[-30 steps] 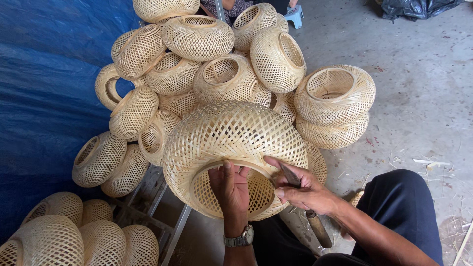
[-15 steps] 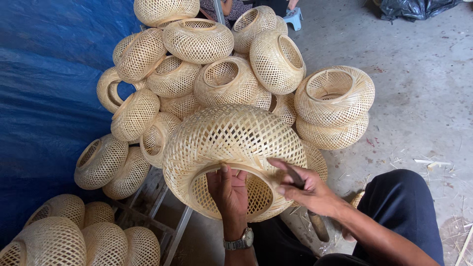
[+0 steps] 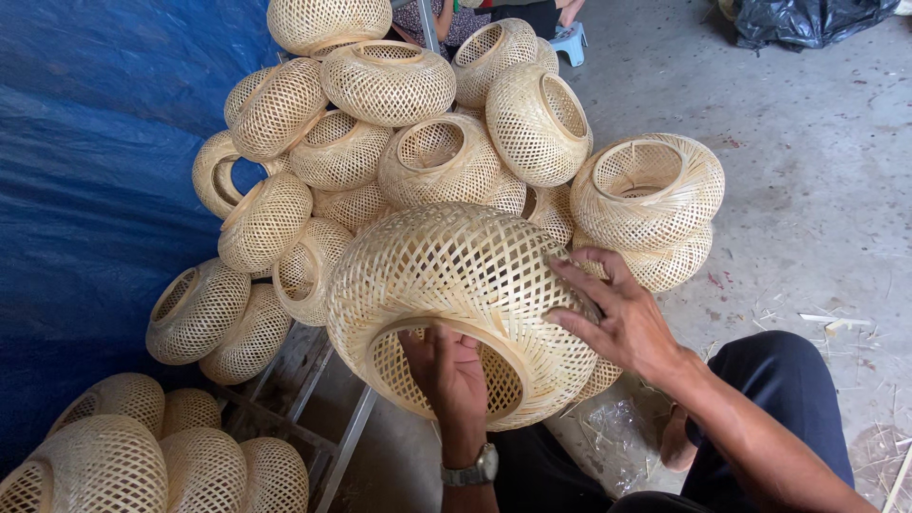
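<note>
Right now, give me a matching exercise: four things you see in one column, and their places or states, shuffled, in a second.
Things:
1. left hand
2. right hand
3. blue tarp
4. black bag

Places or states:
A. on the floor, top right corner
B. flat on the outer weave of the big woven shade
C. fingers inside the shade's opening
D. behind the pile of woven shades, on the left

Pairs: 1-C, 2-B, 3-D, 4-A
</note>
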